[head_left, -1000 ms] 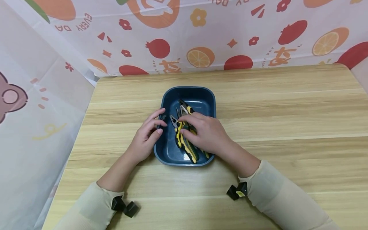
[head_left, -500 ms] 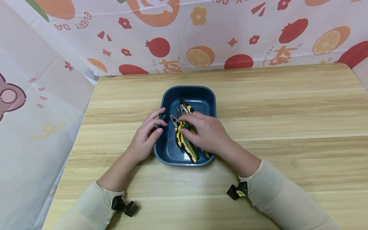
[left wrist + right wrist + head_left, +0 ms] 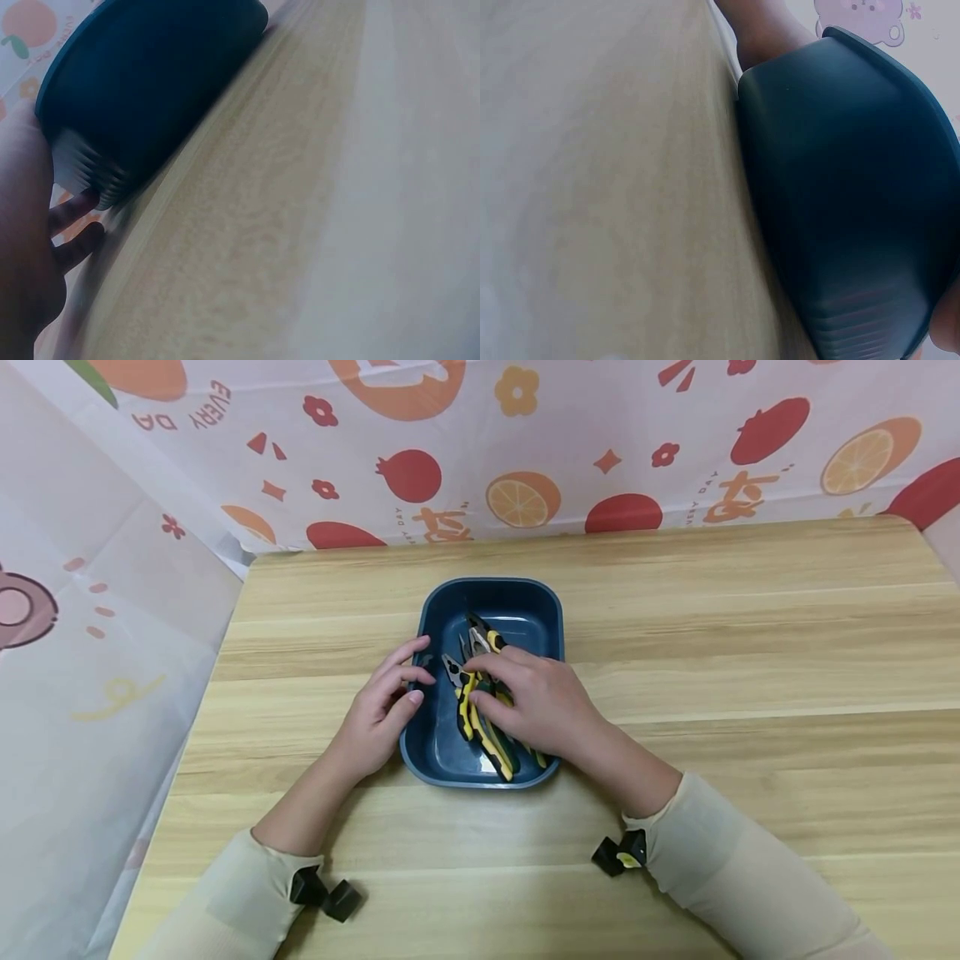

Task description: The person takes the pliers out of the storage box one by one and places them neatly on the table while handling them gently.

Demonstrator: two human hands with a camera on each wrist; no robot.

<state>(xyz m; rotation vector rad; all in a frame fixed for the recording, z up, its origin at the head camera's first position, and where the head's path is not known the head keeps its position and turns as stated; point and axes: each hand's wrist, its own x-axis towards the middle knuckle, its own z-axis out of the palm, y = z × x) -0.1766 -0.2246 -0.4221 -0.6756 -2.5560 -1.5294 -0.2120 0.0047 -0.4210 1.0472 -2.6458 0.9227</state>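
Observation:
A dark blue plastic bin [image 3: 442, 760] with rounded corners holds several pliers. Combination pliers with yellow-and-black handles [image 3: 465, 714] lie at the left of the bunch, silver jaws towards the far left. Other pliers' heads [image 3: 477, 639] point away, their handles partly covered by my right hand [image 3: 543, 702]. That hand reaches over the bin's right side, thumb and index finger curled at the pliers' handles. At the left wall rests my left hand [image 3: 378, 710], fingertips over the rim. In the left wrist view two of its fingers [image 3: 79, 244] show outside, by the ridged end.
The bin stands on a wood-grain table [image 3: 750, 693]. Behind the table hangs a fruit-print cloth [image 3: 525, 443], with a pale cloth [image 3: 112, 652] along the left. Small black devices [image 3: 326, 893] are strapped to both sleeves.
The head view has dipped slightly, so everything sits a little higher in the picture. Both hands, the bin and the pliers keep their places relative to one another.

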